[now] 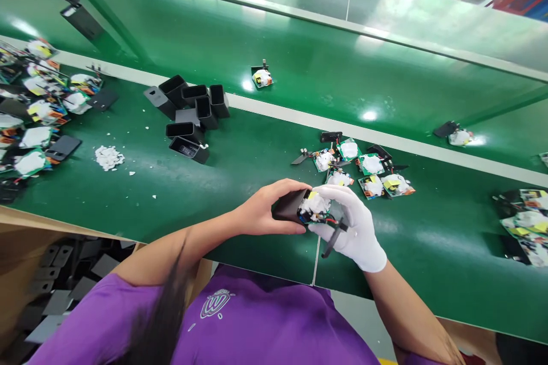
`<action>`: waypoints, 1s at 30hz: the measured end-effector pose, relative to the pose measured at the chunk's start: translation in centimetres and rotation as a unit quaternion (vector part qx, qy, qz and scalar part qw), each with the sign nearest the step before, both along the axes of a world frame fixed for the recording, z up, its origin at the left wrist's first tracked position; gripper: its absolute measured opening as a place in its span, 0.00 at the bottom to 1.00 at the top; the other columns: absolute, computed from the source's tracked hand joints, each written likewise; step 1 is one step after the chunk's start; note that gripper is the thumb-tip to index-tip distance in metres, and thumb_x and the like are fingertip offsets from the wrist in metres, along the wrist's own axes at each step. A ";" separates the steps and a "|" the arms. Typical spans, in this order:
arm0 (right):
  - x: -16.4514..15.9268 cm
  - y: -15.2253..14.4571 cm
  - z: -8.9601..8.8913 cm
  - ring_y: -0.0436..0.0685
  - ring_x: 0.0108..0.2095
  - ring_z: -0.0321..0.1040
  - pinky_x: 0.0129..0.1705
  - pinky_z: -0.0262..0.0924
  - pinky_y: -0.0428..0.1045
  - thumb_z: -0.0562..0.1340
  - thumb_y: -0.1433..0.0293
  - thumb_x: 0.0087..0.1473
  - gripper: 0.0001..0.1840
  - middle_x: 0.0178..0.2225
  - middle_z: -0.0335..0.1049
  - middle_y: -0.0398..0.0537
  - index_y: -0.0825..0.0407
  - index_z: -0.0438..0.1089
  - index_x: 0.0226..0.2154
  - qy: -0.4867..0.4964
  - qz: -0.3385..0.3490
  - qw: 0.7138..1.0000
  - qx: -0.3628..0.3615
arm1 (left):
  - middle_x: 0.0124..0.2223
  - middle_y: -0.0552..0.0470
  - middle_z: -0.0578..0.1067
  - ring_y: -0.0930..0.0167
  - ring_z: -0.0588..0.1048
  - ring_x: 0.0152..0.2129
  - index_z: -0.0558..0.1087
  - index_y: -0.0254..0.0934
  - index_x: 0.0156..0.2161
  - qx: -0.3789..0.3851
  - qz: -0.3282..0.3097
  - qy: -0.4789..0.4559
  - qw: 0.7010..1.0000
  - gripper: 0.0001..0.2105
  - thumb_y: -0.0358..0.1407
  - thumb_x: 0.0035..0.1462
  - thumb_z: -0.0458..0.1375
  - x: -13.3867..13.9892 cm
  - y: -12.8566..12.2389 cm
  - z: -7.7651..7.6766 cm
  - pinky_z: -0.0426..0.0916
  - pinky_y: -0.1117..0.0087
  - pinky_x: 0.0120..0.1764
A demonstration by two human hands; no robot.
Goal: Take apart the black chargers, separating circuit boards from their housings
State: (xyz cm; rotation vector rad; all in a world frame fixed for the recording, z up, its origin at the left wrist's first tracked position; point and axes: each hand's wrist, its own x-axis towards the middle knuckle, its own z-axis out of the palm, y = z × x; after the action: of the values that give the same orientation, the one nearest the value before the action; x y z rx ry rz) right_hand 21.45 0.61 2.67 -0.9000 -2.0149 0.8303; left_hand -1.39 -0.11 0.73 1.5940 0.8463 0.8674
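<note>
Green bench (257,148), held circuit board (317,207), partly hidden

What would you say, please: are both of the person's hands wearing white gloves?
No, only the right hand wears a white glove, while the left hand, holding the black case, is bare.

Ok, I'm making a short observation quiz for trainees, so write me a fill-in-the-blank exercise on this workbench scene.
1. The left hand grips a dark case and is bare, while the right hand wears a white ____.
2. The circuit board assembly shows at the case's open end, nearer the ____ (left or right) hand.
3. The work surface is ____ in colour.
4. The person's shirt is ____ in colour.

Missing words: glove; right; green; purple.
</note>
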 end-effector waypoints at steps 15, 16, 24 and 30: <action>-0.9 0.0 0.0 0.61 0.50 0.71 0.48 0.70 0.56 0.74 0.51 0.48 0.34 0.54 0.69 0.53 0.45 0.70 0.54 0.068 0.128 0.953 -0.267 | 0.31 0.40 0.82 0.67 0.75 0.15 0.79 0.27 0.41 -0.438 -0.204 -0.220 0.847 0.37 0.65 0.49 0.58 0.4 0.1 0.0 0.66 0.70 0.19; -1.0 -0.1 -0.2 0.62 0.50 0.70 0.51 0.69 0.57 0.73 0.51 0.48 0.34 0.54 0.70 0.53 0.45 0.70 0.54 0.064 0.138 0.952 -0.266 | 0.31 0.40 0.82 0.67 0.75 0.15 0.78 0.28 0.41 -0.451 -0.205 -0.219 0.840 0.37 0.65 0.48 0.59 0.4 0.1 0.0 0.67 0.69 0.19; -1.4 -0.6 -0.9 0.64 0.48 0.70 0.52 0.69 0.60 0.72 0.51 0.49 0.33 0.52 0.71 0.53 0.44 0.72 0.55 0.050 0.034 0.974 -0.217 | 0.30 0.52 0.75 0.72 0.72 0.24 0.74 0.33 0.35 -0.363 0.075 -0.094 0.924 0.30 0.64 0.51 0.60 1.3 0.2 -0.2 0.67 0.72 0.27; -1.8 -0.6 -0.8 0.61 0.43 0.72 0.47 0.72 0.58 0.72 0.61 0.51 0.27 0.48 0.73 0.53 0.46 0.73 0.53 0.026 -0.026 0.989 -0.142 | 0.51 0.43 0.74 0.66 0.75 0.41 0.67 0.38 0.55 -0.050 0.076 0.018 0.996 0.32 0.61 0.56 0.58 0.5 -0.3 -0.8 0.72 0.66 0.43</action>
State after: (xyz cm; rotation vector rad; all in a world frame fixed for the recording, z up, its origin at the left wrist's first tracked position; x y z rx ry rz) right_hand 19.65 0.02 1.84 -1.0724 -1.8488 1.1198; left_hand -0.89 -0.46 -0.07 1.4760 1.0306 0.8908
